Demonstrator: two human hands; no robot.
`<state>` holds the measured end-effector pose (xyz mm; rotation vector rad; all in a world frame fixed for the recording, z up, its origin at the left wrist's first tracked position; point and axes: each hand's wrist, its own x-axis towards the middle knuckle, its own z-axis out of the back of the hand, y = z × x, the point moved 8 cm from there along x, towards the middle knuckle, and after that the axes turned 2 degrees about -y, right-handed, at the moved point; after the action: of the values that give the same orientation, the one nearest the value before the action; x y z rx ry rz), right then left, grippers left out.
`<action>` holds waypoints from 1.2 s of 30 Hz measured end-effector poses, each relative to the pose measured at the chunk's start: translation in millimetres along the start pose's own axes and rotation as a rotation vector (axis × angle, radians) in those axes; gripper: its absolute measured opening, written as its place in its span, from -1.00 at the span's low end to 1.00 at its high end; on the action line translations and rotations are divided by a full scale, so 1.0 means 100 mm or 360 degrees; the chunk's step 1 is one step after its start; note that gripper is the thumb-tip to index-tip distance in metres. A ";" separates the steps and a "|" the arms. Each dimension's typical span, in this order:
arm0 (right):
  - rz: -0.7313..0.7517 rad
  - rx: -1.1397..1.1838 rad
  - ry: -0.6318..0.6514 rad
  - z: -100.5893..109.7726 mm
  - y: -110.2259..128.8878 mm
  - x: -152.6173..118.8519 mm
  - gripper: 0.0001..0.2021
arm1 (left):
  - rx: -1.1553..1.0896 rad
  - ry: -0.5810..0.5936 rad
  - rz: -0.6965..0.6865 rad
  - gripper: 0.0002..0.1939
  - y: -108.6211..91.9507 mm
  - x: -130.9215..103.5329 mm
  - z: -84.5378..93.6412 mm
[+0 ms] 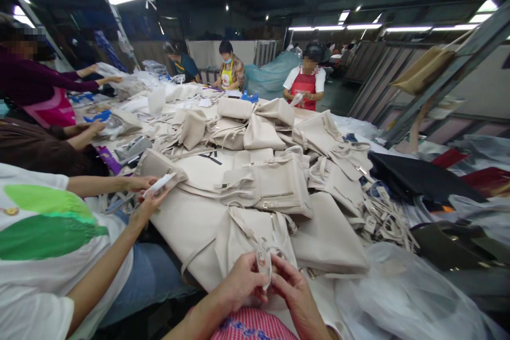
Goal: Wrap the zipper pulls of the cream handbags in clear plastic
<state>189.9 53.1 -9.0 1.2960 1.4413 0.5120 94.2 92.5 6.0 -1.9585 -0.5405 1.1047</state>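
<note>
At the bottom centre, my left hand (245, 280) and my right hand (290, 280) meet around a small pale tag-like piece (263, 264) with a metallic fitting. Fingers of my left hand pinch its left side, while those of my right hand close on its right edge. Just beyond them lies a cream bag (249, 231) with thin straps. Behind that bag, another cream bag (279, 183) with a buckle rests on the heap. Below my hands is a red checked apron (253, 325).
Close at left, a person in a white shirt (43, 223) holds a white piece (161, 183). Clear plastic (402, 292) lies at lower right, with a pile of straps (384, 220) behind it. Several other people work around the table. A slanted metal post (450, 71) stands at right.
</note>
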 end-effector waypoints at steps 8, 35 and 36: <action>0.0078 -0.0020 0.0098 -0.04 0.01 0.08 -0.60 | -0.0334 -0.0053 0.0168 -0.61 0.05 -0.05 0.03; 0.0714 -0.1321 -0.0160 -0.03 0.30 -0.11 -0.83 | 0.2372 -0.0308 -0.1776 -0.72 -0.46 -0.36 -0.36; 0.0742 -0.1389 -0.0191 -0.03 0.32 -0.13 -0.82 | 0.2362 -0.0325 -0.1791 -0.70 -0.48 -0.36 -0.36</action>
<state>198.2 52.3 24.6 0.8980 0.6479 1.1900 106.9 79.9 73.8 -0.1233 -0.5295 0.5512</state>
